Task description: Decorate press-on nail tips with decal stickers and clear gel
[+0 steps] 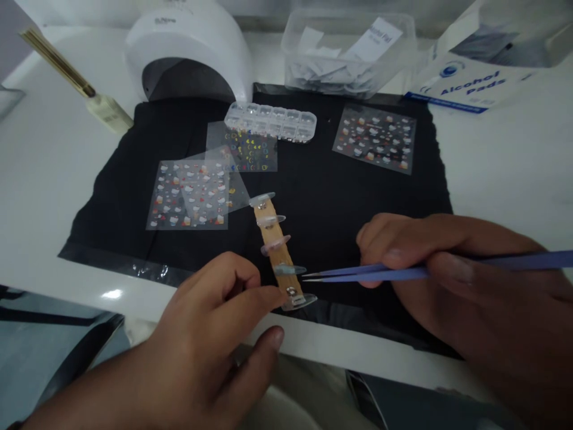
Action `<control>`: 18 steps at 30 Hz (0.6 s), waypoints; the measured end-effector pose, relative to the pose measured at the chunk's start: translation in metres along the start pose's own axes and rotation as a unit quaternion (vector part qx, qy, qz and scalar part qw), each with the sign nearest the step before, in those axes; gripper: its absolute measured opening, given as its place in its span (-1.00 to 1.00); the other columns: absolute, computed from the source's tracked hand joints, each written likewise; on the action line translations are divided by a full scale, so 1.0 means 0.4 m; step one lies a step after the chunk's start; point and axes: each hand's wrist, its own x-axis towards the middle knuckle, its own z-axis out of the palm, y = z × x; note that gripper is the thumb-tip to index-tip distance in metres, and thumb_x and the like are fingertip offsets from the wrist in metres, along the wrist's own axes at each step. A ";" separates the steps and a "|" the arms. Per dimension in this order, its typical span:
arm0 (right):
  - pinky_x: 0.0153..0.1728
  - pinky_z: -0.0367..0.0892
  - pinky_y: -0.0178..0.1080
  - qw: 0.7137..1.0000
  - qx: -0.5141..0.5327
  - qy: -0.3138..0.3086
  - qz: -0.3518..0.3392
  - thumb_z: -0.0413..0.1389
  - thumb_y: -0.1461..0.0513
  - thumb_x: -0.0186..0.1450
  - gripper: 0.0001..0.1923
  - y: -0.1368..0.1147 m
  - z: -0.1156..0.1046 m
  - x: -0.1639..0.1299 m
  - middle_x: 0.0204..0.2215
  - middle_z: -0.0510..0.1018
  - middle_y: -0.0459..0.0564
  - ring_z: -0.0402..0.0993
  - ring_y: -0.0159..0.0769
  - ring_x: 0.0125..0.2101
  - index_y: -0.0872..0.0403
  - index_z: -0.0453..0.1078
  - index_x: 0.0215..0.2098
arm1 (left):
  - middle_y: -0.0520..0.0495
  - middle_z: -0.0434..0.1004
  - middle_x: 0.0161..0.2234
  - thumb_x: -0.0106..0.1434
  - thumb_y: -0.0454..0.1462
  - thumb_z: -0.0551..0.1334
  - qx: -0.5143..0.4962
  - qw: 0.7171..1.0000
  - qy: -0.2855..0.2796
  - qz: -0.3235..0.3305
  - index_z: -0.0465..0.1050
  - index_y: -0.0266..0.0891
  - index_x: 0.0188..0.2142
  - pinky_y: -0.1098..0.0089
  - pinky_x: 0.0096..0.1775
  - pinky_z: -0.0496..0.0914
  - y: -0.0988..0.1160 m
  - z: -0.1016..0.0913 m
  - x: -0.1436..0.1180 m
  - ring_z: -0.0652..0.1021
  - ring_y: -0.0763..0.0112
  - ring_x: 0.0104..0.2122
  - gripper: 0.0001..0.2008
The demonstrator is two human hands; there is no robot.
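A narrow wooden stick [283, 255] lies on the black mat, bearing several clear and tinted nail tips set crosswise. My left hand [210, 322] touches the near end of the stick with one fingertip; its thumb is apart from that finger and the other fingers are bent. At this end sits a clear nail tip [304, 302] beside a small shiny metal piece [291, 292]. My right hand [430, 263] is closed round blue tweezers [398, 274]. The tweezers' points are slightly apart, just right of the stick below a bluish nail tip [290, 270]; nothing shows clearly between them.
Sticker sheets [190, 194] lie left on the black mat [313, 185], another sheet [376, 140] right. Behind stand a clear compartment case [271, 121], a white domed lamp [192, 42], a plastic tub [349, 60] of packets and an alcohol pad box [474, 77]. A brush-like object [107, 113] leans left.
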 end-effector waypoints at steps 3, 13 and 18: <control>-0.45 0.38 -0.15 1.000 0.001 -0.006 -0.001 0.23 0.12 0.34 -0.83 0.000 -0.001 -0.002 -0.51 0.57 0.00 0.46 -0.23 -0.44 -0.06 0.65 -0.33 | -0.07 0.30 -0.24 0.22 -0.45 0.22 0.011 1.000 -0.011 0.011 0.46 -0.27 -0.02 0.39 -0.46 0.33 0.002 -0.002 -0.007 0.39 0.44 -0.40 -0.68; -0.47 0.42 -0.11 1.000 -0.001 -0.010 -0.016 0.26 0.09 0.31 -0.85 0.008 -0.008 0.012 -0.54 0.56 0.00 0.50 -0.20 -0.47 -0.07 0.67 -0.33 | -0.09 0.32 -0.28 0.23 -0.43 0.22 0.016 1.000 -0.002 0.016 0.44 -0.30 -0.02 0.36 -0.43 0.34 0.001 0.002 -0.003 0.40 0.38 -0.36 -0.69; -0.45 0.42 -0.13 1.000 0.011 -0.008 -0.021 0.26 0.09 0.31 -0.84 0.003 -0.012 0.014 -0.55 0.57 0.00 0.51 -0.22 -0.47 -0.06 0.67 -0.32 | -0.09 0.32 -0.28 0.22 -0.44 0.21 0.020 0.999 -0.009 0.041 0.46 -0.31 -0.06 0.36 -0.45 0.29 0.000 0.001 -0.002 0.37 0.40 -0.40 -0.72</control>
